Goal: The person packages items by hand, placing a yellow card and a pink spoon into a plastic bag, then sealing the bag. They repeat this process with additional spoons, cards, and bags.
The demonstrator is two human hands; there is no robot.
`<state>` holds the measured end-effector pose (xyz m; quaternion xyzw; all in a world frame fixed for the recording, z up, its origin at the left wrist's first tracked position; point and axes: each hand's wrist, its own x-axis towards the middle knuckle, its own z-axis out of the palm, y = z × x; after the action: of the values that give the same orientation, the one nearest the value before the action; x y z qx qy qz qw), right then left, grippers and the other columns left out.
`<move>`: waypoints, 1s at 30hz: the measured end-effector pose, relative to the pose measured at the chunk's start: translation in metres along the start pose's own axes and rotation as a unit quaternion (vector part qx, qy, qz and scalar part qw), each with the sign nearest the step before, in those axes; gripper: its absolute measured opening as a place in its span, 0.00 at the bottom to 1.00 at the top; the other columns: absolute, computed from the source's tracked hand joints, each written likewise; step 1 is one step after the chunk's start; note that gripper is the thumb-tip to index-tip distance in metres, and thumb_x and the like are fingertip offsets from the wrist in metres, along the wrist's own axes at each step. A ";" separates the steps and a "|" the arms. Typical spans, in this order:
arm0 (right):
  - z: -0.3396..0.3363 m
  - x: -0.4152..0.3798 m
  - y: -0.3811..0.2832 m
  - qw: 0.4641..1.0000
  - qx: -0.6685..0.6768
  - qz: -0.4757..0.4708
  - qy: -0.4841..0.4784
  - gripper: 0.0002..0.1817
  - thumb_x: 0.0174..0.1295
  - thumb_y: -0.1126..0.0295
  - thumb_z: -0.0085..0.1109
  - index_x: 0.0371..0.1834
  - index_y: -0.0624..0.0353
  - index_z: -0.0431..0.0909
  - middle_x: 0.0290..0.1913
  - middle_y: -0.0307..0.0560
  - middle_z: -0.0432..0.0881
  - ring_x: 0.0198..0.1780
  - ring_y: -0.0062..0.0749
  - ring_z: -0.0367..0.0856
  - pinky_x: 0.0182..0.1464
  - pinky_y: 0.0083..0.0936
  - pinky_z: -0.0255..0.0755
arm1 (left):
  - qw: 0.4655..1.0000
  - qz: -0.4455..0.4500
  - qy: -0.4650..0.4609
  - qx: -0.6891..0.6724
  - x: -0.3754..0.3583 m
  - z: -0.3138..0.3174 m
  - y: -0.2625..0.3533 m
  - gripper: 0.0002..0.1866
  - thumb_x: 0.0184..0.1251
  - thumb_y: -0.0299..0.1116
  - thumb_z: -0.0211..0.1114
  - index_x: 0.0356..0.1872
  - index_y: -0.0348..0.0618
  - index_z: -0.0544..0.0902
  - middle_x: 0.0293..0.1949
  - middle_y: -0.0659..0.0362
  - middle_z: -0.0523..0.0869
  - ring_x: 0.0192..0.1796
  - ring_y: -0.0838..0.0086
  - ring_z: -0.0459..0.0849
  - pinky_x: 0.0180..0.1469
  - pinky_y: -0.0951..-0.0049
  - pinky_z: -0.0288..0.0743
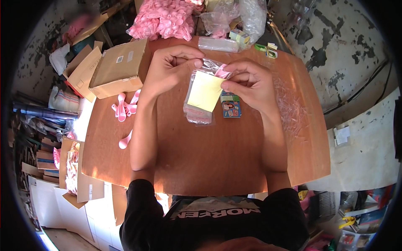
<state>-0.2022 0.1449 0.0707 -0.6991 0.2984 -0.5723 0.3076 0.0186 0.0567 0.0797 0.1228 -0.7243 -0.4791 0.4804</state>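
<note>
Over the middle of the table, my left hand [178, 65] pinches the top edge of a clear plastic bag [190, 90]. My right hand [250, 81] has its thumb and fingers closed on a pale yellow card [205, 92] at the bag's mouth. A pink plastic piece [222, 72], perhaps a spoon, shows by the right fingertips; most of it is hidden. Below the card lie more clear bags [199, 116]. Just under my right hand is a small stack of blue and green printed cards [231, 106]. Pink measuring spoons [121, 108] lie left of my left forearm.
A closed cardboard box [119, 69] stands at the table's left rear. A big heap of pink spoons [163, 19] sits beyond the back edge. Clear plastic strips [291, 106] are scattered at right. A clear plastic packet [217, 44] and green-white rolls [268, 50] lie at the back.
</note>
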 end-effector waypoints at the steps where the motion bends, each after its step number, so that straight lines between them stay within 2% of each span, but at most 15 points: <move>1: 0.000 0.000 0.000 1.000 0.000 -0.014 0.001 0.15 0.55 0.85 0.68 0.46 0.69 0.78 0.47 0.47 0.83 0.40 0.24 0.86 0.36 0.15 0.79 | 1.000 0.001 -0.001 0.002 0.000 0.000 0.000 0.09 0.62 0.21 0.69 0.43 0.32 0.83 0.37 0.56 0.88 0.40 0.78 0.86 0.42 0.80 0.79; 4: -0.001 -0.002 -0.003 1.000 -0.014 -0.016 0.011 0.15 0.55 0.86 0.67 0.45 0.69 0.78 0.47 0.47 0.83 0.40 0.25 0.86 0.36 0.15 0.80 | 1.000 0.002 -0.009 -0.020 0.002 0.001 0.002 0.15 0.61 0.20 0.70 0.50 0.32 0.81 0.39 0.56 0.87 0.41 0.78 0.86 0.45 0.79 0.79; 6: -0.005 -0.003 -0.004 0.999 -0.026 -0.033 0.022 0.16 0.55 0.85 0.68 0.46 0.69 0.77 0.47 0.47 0.83 0.40 0.25 0.86 0.36 0.16 0.80 | 0.989 -0.004 -0.099 -0.110 0.000 0.004 0.006 0.21 0.61 0.20 0.70 0.56 0.32 0.77 0.41 0.56 0.87 0.44 0.77 0.86 0.48 0.79 0.79; 8: -0.002 -0.004 -0.008 0.998 -0.034 -0.047 0.022 0.17 0.54 0.84 0.68 0.48 0.68 0.77 0.47 0.47 0.83 0.40 0.25 0.87 0.36 0.16 0.80 | 0.993 -0.019 -0.094 -0.069 -0.006 0.015 0.010 0.26 0.59 0.18 0.70 0.60 0.33 0.75 0.42 0.56 0.87 0.46 0.77 0.86 0.48 0.79 0.79; 11: 0.008 -0.007 -0.013 0.999 -0.037 -0.005 0.009 0.28 0.52 0.80 0.72 0.57 0.64 0.72 0.46 0.46 0.82 0.41 0.25 0.87 0.38 0.18 0.80 | 0.997 -0.058 -0.045 0.011 -0.017 0.025 0.021 0.26 0.57 0.17 0.72 0.59 0.34 0.77 0.33 0.64 0.83 0.39 0.84 0.83 0.40 0.83 0.76; 14: 0.025 -0.012 -0.022 0.999 -0.045 -0.017 0.011 0.31 0.52 0.81 0.71 0.62 0.63 0.70 0.47 0.47 0.81 0.40 0.25 0.86 0.38 0.18 0.80 | 0.993 -0.066 -0.005 0.102 -0.051 0.018 0.060 0.25 0.57 0.17 0.72 0.58 0.37 0.78 0.31 0.66 0.81 0.36 0.86 0.81 0.37 0.84 0.75; 17: 0.020 -0.013 -0.038 0.994 -0.101 -0.017 -0.045 0.33 0.54 0.81 0.69 0.65 0.60 0.69 0.49 0.46 0.80 0.38 0.24 0.86 0.38 0.16 0.78 | 0.971 -0.036 0.100 0.213 -0.122 -0.011 0.105 0.27 0.56 0.18 0.73 0.59 0.35 0.77 0.33 0.64 0.84 0.31 0.85 0.81 0.29 0.84 0.72; 19: 0.009 -0.014 -0.048 0.979 -0.170 0.047 -0.099 0.31 0.59 0.79 0.65 0.67 0.62 0.67 0.51 0.46 0.79 0.42 0.23 0.83 0.45 0.17 0.75 | 0.897 0.075 0.296 0.318 -0.178 -0.032 0.126 0.26 0.57 0.17 0.69 0.60 0.30 0.75 0.44 0.50 0.88 0.39 0.73 0.88 0.42 0.78 0.83; 21: -0.003 -0.020 -0.045 0.961 -0.209 0.117 -0.138 0.30 0.62 0.75 0.62 0.68 0.64 0.66 0.53 0.46 0.79 0.50 0.23 0.79 0.54 0.21 0.71 | 0.828 0.088 0.427 0.352 -0.249 -0.061 0.145 0.24 0.62 0.18 0.67 0.60 0.27 0.73 0.46 0.47 0.86 0.45 0.68 0.87 0.53 0.72 0.82; 23: -0.010 -0.024 -0.037 0.956 -0.199 0.151 -0.154 0.29 0.63 0.74 0.61 0.68 0.63 0.68 0.53 0.44 0.79 0.52 0.24 0.78 0.58 0.22 0.69 | 0.702 -0.003 0.576 0.418 -0.321 -0.071 0.150 0.24 0.63 0.22 0.68 0.61 0.28 0.73 0.43 0.53 0.85 0.45 0.71 0.84 0.52 0.72 0.81; 24: -0.015 -0.025 -0.034 0.944 -0.246 0.154 -0.158 0.27 0.63 0.72 0.61 0.67 0.62 0.69 0.54 0.44 0.79 0.53 0.25 0.77 0.59 0.23 0.69 | 0.639 -0.114 0.600 0.468 -0.358 -0.067 0.145 0.24 0.63 0.24 0.69 0.60 0.30 0.75 0.44 0.54 0.84 0.44 0.72 0.83 0.50 0.73 0.80; 26: -0.017 -0.021 -0.028 0.930 -0.291 0.159 -0.158 0.26 0.64 0.71 0.60 0.67 0.61 0.71 0.54 0.43 0.79 0.54 0.26 0.77 0.60 0.23 0.68 | 0.615 -0.281 0.563 0.475 -0.456 -0.075 0.114 0.23 0.59 0.23 0.70 0.58 0.33 0.78 0.44 0.57 0.84 0.42 0.75 0.82 0.45 0.74 0.79; 27: -0.018 -0.019 -0.027 0.923 -0.309 0.162 -0.165 0.26 0.64 0.70 0.59 0.67 0.59 0.71 0.54 0.44 0.79 0.54 0.26 0.76 0.61 0.24 0.67 | 0.554 -0.349 0.467 0.594 -0.503 -0.080 0.088 0.24 0.58 0.23 0.70 0.58 0.37 0.80 0.46 0.56 0.85 0.44 0.75 0.82 0.45 0.73 0.78; 28: -0.018 -0.018 -0.025 0.914 -0.328 0.164 -0.172 0.25 0.64 0.70 0.59 0.66 0.58 0.72 0.54 0.44 0.79 0.55 0.27 0.76 0.62 0.24 0.66 | 0.560 -0.447 0.465 0.520 -0.539 -0.075 0.063 0.31 0.55 0.29 0.74 0.63 0.41 0.76 0.47 0.53 0.86 0.48 0.70 0.83 0.48 0.66 0.78; 30: -0.014 -0.018 -0.020 0.918 -0.314 0.163 -0.177 0.25 0.63 0.70 0.61 0.65 0.56 0.74 0.51 0.43 0.80 0.53 0.26 0.77 0.61 0.24 0.68 | 0.463 -0.603 0.393 0.517 -0.541 -0.053 0.033 0.40 0.53 0.35 0.77 0.68 0.42 0.70 0.51 0.48 0.84 0.53 0.61 0.82 0.52 0.60 0.77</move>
<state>-0.2178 0.1701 0.0767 -0.7915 0.5132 -0.2581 0.2086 0.3463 0.3883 -0.2017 0.9303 -0.3201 -0.0893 0.1552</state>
